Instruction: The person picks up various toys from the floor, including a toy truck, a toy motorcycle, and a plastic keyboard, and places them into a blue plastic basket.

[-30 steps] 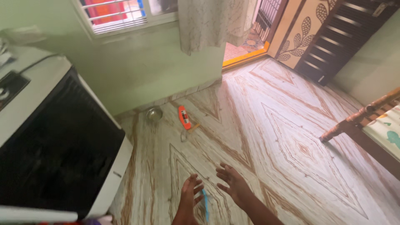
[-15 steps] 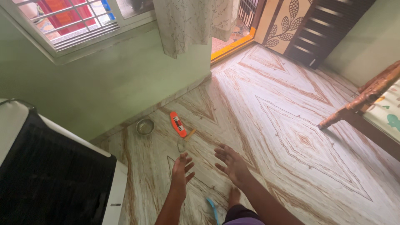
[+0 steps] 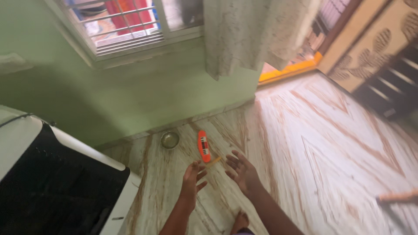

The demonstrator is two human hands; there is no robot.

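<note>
Both hands are out over the floor (image 3: 331,143) with fingers spread wide, holding nothing. Left hand (image 3: 191,179) and right hand (image 3: 244,172) sit just near of the orange toy (image 3: 203,146). Small steel bowl (image 3: 170,139) lies left of it, by the green wall (image 3: 143,98).

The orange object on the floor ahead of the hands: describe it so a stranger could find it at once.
Start at the green wall under the barred window, then drop to the marble-patterned floor at its foot. There, right of a small round metal bowl, lies the orange object: a long, flat, rounded bar, the only bright orange thing there.
</note>
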